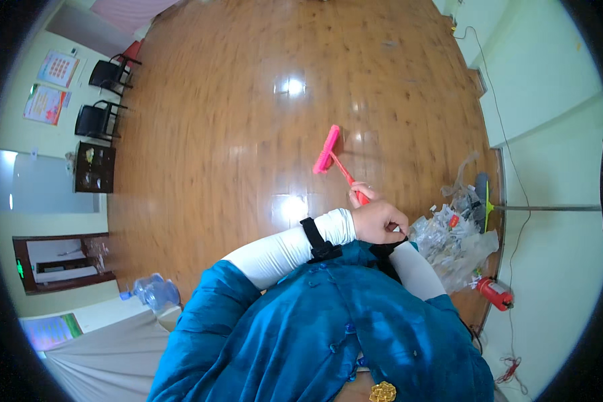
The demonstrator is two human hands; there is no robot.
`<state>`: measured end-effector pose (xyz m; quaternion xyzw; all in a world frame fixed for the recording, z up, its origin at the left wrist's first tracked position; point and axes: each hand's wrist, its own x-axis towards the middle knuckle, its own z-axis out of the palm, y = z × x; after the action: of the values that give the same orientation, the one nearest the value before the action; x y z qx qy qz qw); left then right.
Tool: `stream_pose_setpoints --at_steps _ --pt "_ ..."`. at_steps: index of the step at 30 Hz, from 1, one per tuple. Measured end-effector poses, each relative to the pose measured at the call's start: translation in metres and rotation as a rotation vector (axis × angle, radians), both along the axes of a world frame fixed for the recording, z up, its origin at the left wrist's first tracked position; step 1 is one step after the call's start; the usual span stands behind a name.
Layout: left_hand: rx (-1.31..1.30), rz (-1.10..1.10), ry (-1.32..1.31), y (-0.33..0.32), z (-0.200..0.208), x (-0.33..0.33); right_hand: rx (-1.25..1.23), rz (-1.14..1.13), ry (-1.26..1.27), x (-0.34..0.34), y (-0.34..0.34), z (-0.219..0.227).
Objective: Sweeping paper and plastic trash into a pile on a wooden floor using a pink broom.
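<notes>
My right hand (363, 192) is wrapped round the red handle of a T-shaped cleaning tool (327, 149). Its long pink head points away from me above the wooden floor; whether it is a brush or a sponge squeegee I cannot tell. My left hand (380, 222) crosses over the right wrist, and its fingers are pinched together beside the black strap (386, 248) there. What lies between those fingertips is too small to make out. Both forearms wear white sleeves, and another black strap (320, 241) circles the left one.
To the right, a heap of crumpled plastic and paper waste (449, 234) lies by the wall, with a grey-green broom (484, 201) and a red fire extinguisher (494, 293). A cable (509, 147) runs along that wall. Black chairs (97, 120) and a water bottle (155, 292) stand left.
</notes>
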<state>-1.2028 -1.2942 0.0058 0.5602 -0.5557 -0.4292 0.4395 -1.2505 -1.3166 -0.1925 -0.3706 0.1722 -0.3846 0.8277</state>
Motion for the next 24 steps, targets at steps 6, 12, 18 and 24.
stream_pose_setpoints --at_steps 6,12,18,24 --pt "0.019 0.016 0.188 0.060 0.023 0.020 -0.503 0.376 0.233 -0.010 0.005 0.082" --pt "-0.097 0.192 0.322 0.137 0.016 0.053 -0.187 0.880 0.426 -0.022 0.033 0.108" --pt "0.153 0.292 0.537 0.233 0.005 0.078 -1.367 0.800 0.773 0.028 0.077 0.053" --pt "0.280 0.825 0.180 0.344 -0.060 0.093 -1.320 0.433 1.018 0.053 0.091 0.072"
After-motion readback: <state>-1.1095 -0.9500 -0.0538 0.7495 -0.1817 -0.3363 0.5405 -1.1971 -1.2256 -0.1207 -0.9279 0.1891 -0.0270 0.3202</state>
